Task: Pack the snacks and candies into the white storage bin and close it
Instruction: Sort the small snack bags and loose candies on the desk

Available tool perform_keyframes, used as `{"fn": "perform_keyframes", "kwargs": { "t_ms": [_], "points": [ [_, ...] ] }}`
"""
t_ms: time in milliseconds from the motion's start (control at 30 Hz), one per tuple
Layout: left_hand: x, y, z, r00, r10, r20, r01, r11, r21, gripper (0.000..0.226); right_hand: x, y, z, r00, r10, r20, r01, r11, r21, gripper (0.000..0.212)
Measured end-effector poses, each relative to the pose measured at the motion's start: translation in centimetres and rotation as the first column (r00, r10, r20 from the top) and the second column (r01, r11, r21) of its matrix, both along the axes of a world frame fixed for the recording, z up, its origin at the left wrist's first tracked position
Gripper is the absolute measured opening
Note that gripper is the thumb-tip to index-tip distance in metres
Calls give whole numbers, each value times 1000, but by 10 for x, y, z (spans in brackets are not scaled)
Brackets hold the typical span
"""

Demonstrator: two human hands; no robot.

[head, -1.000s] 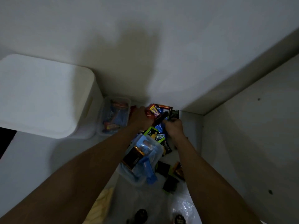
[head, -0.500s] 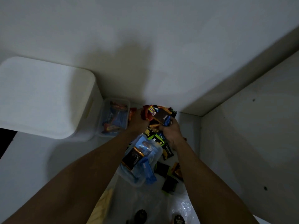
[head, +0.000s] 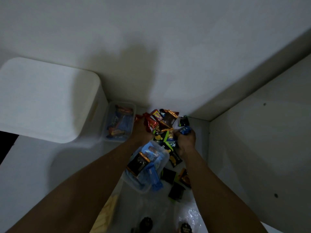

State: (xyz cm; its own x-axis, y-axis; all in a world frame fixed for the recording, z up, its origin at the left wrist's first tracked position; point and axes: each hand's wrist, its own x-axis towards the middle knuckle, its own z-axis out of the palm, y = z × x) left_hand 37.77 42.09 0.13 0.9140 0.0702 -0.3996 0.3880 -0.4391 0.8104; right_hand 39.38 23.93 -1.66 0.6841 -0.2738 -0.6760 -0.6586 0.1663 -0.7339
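Both my hands hold one heap of snack packets (head: 164,121) in the far corner of the shelf. My left hand (head: 143,132) grips its left side, with red and orange wrappers above the fingers. My right hand (head: 186,140) grips the right side, curled round blue and green-black packets. The white storage bin (head: 45,100) stands at the left with its lid on. A clear tub (head: 120,122) of candy bars sits next to the bin. A second clear tub (head: 146,167) with blue and black packets lies between my forearms.
Loose dark packets (head: 175,184) lie on the shelf floor under my right forearm. Crinkled clear plastic (head: 191,217) and two dark round objects (head: 146,223) sit near the bottom edge. A yellowish item (head: 107,214) lies under my left arm. Walls close off the back and right.
Both hands have gathered the packets and lifted the heap a little. My right hand has shifted slightly right; its fingers have closed round more packets.
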Motion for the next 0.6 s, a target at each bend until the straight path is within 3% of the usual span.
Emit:
{"fn": "perform_keyframes", "kwargs": {
  "t_ms": [167,367,500,600],
  "points": [
    [0,4,-21,1000,-23,5,23,1000,11,97,-7,-6,4,994,-108,-24,110,988,112,55],
    [0,4,-42,999,33,-16,-34,999,-30,119,-4,-4,10,997,-19,80,20,1000,-10,54],
    [0,2,-45,999,40,4,-40,999,9,118,7,-5,13,959,204,195,-155,959,-239,91],
    [3,4,-63,1000,25,14,-26,998,53,120,19,-1,14,949,274,157,-218,929,-300,109]
  ]
}}
